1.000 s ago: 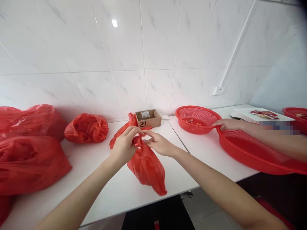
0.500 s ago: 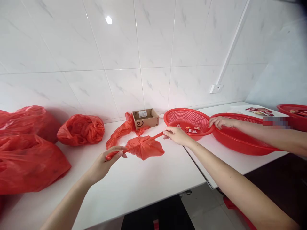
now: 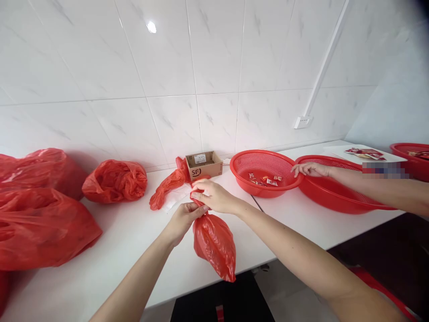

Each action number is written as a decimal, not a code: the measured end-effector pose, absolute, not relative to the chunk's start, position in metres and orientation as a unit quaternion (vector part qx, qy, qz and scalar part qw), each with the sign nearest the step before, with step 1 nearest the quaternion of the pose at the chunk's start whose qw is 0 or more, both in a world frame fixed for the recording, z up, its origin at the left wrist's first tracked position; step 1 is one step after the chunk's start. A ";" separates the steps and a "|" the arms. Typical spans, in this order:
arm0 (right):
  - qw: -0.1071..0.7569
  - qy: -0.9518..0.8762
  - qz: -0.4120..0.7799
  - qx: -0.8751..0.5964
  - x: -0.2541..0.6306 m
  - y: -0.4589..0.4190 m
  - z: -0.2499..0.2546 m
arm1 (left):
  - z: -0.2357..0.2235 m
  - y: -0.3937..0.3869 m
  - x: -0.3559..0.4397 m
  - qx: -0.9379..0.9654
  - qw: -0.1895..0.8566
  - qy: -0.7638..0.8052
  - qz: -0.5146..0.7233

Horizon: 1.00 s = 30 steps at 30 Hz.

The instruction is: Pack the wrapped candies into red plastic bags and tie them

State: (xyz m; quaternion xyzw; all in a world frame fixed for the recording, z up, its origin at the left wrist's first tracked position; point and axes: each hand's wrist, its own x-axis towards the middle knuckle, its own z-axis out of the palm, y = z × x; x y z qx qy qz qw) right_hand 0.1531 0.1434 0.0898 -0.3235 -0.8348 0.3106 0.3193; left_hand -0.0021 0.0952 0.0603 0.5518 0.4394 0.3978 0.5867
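A filled red plastic bag hangs from my two hands near the front edge of the white table. My left hand is closed around the gathered neck of the bag. Just above it, my right hand pinches the twisted top of the same bag. The two hands touch or nearly touch, and they hide most of the bag's handles. What lies inside the bag cannot be seen.
Red bags are piled at the left, beside a crumpled open bag. A cardboard box and a flattened red bag lie behind my hands. Small packets lie in a red basket; another person's hand grips a second basket.
My hands have come together from pulling the two handles apart. The bag has swung from lying sideways between them to hanging below, closer to me.
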 end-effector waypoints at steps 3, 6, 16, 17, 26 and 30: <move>0.266 -0.825 0.326 -0.377 0.161 0.141 0.083 | 0.057 0.094 -0.002 0.544 0.579 0.439 0.419; 0.287 -0.806 0.291 -0.429 0.172 0.135 0.092 | 0.056 0.093 0.000 0.533 0.570 0.438 0.446; 0.374 -0.669 0.478 -0.428 0.174 0.099 0.066 | 0.056 0.087 -0.002 0.548 0.530 0.426 0.488; 0.362 -0.670 0.481 -0.435 0.174 0.097 0.060 | 0.054 0.087 -0.004 0.554 0.523 0.428 0.486; 0.373 -0.809 0.242 -0.384 0.184 0.105 0.051 | 0.045 0.092 -0.006 0.684 0.426 0.402 0.434; 0.397 -0.761 0.353 -0.372 0.172 0.099 0.040 | 0.042 0.090 -0.003 0.711 0.315 0.425 0.463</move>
